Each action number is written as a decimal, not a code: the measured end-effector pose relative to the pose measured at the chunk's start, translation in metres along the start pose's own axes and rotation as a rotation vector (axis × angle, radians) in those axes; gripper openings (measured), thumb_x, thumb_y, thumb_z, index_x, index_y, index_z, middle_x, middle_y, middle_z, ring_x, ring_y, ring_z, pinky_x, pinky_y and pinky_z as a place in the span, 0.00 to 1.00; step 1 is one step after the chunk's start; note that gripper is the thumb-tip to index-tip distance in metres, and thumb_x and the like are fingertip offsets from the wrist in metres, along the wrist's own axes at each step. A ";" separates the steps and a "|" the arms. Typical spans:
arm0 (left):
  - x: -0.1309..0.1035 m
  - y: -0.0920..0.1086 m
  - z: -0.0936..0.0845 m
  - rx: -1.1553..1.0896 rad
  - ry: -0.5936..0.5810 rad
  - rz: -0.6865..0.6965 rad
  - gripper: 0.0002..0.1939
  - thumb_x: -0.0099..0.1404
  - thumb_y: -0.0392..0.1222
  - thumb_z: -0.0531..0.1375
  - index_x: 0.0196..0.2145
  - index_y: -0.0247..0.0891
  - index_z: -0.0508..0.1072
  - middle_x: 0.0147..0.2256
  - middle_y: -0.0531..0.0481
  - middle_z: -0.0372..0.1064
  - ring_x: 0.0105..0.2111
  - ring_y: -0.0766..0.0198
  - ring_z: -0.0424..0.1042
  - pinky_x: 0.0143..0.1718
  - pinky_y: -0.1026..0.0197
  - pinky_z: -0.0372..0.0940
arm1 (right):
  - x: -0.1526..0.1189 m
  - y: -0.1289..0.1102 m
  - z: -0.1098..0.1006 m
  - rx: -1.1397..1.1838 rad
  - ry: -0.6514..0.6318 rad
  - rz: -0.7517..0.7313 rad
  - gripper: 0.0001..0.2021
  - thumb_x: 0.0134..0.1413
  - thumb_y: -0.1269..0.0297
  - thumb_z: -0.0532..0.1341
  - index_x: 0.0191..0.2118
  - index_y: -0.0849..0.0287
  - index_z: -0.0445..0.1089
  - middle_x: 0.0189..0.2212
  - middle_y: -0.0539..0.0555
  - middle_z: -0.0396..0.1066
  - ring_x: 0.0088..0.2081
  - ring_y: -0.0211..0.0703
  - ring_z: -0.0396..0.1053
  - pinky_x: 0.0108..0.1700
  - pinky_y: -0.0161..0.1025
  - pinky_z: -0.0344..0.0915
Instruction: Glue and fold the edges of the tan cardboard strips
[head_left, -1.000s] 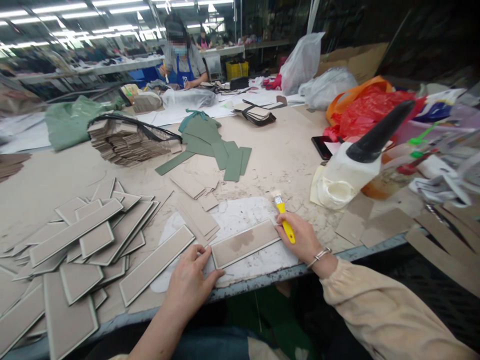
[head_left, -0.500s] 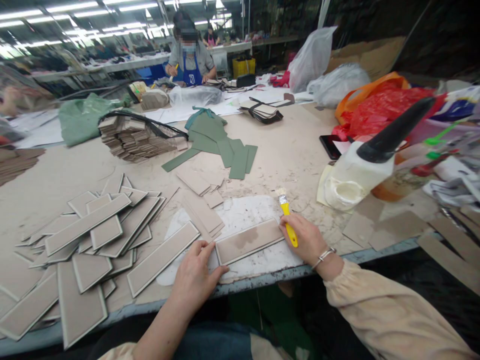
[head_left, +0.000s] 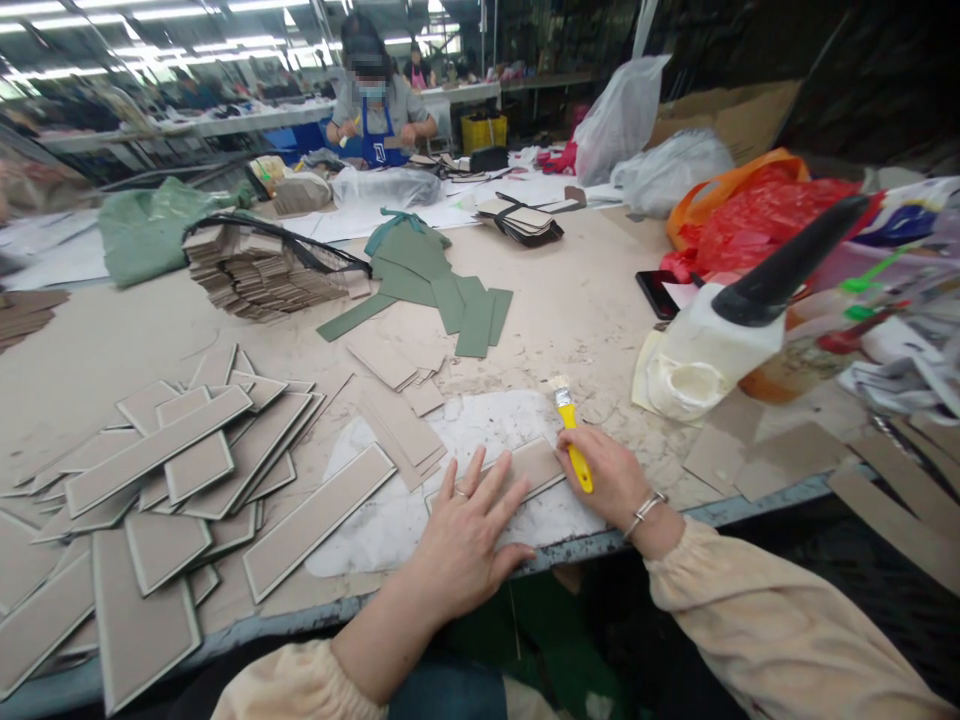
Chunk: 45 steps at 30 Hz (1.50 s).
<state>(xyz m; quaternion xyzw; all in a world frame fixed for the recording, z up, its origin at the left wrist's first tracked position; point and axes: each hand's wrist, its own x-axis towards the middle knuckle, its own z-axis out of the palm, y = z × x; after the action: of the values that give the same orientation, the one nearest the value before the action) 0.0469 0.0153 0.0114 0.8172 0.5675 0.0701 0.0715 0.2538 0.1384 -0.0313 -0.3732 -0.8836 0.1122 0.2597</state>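
My left hand [head_left: 472,530] lies with its fingers spread over a beige rectangular panel [head_left: 534,465], hiding much of it. A yellow-handled brush [head_left: 574,440] is held in my right hand [head_left: 606,474], bristles pointing up and away, at the panel's right end. The panel rests on a white sheet [head_left: 360,535] near the table's front edge. Just left of it lies another beige panel with a pale edge [head_left: 319,520]. Plain beige strips [head_left: 397,425] lie behind my left hand.
A heap of pale-edged panels [head_left: 165,470] covers the left. Green pieces [head_left: 450,290] and a tied stack of boards [head_left: 255,270] lie farther back. To the right stand a white glue bottle [head_left: 705,350], a phone [head_left: 661,294] and red bags [head_left: 780,210]. A person [head_left: 379,110] works opposite.
My left hand has moved right, from the panel's left end onto its top, and its fingers have spread. My right hand still holds the brush in nearly the same spot.
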 end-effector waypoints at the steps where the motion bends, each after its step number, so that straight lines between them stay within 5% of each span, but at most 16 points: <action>1: 0.004 0.002 0.003 0.000 -0.006 -0.007 0.34 0.63 0.58 0.54 0.63 0.45 0.53 0.66 0.45 0.41 0.65 0.41 0.37 0.60 0.32 0.44 | 0.000 0.000 0.000 -0.001 -0.003 -0.002 0.05 0.56 0.71 0.56 0.38 0.55 0.62 0.34 0.54 0.68 0.38 0.46 0.68 0.40 0.41 0.65; 10: 0.018 0.006 0.013 0.022 0.014 -0.014 0.36 0.63 0.65 0.47 0.63 0.45 0.54 0.65 0.48 0.47 0.65 0.43 0.38 0.59 0.28 0.35 | 0.003 -0.003 -0.001 -0.022 -0.018 -0.020 0.04 0.56 0.72 0.56 0.37 0.56 0.63 0.34 0.54 0.67 0.39 0.45 0.67 0.40 0.40 0.65; 23: 0.016 0.006 0.018 -0.002 -0.009 -0.056 0.34 0.64 0.63 0.48 0.63 0.44 0.53 0.64 0.50 0.48 0.65 0.45 0.38 0.58 0.26 0.28 | 0.003 -0.004 -0.001 -0.042 -0.009 -0.005 0.04 0.57 0.71 0.56 0.37 0.56 0.62 0.35 0.53 0.68 0.39 0.45 0.67 0.41 0.39 0.65; 29: 0.016 0.008 0.011 -0.043 0.010 -0.136 0.33 0.64 0.61 0.50 0.62 0.43 0.55 0.64 0.44 0.49 0.64 0.42 0.41 0.58 0.27 0.36 | 0.002 -0.005 -0.001 -0.092 -0.020 0.008 0.03 0.56 0.70 0.57 0.37 0.56 0.63 0.35 0.53 0.68 0.39 0.45 0.68 0.40 0.39 0.65; 37: 0.001 -0.028 -0.017 -0.128 -0.020 -0.377 0.39 0.57 0.56 0.60 0.59 0.31 0.58 0.56 0.36 0.61 0.55 0.48 0.60 0.56 0.49 0.56 | -0.001 0.001 0.006 -0.098 0.001 -0.033 0.03 0.57 0.69 0.57 0.38 0.56 0.64 0.35 0.54 0.68 0.39 0.47 0.68 0.39 0.40 0.64; 45: 0.019 -0.004 0.001 -0.124 0.015 -0.273 0.28 0.60 0.49 0.59 0.55 0.32 0.63 0.48 0.40 0.64 0.48 0.51 0.63 0.50 0.51 0.61 | -0.001 -0.010 0.003 -0.059 -0.005 0.001 0.02 0.58 0.67 0.58 0.38 0.56 0.64 0.35 0.55 0.68 0.39 0.46 0.67 0.40 0.39 0.65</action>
<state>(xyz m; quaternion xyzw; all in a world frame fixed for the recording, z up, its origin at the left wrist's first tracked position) 0.0500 0.0343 0.0103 0.7260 0.6684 0.1007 0.1265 0.2466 0.1313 -0.0306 -0.3808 -0.8870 0.0873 0.2462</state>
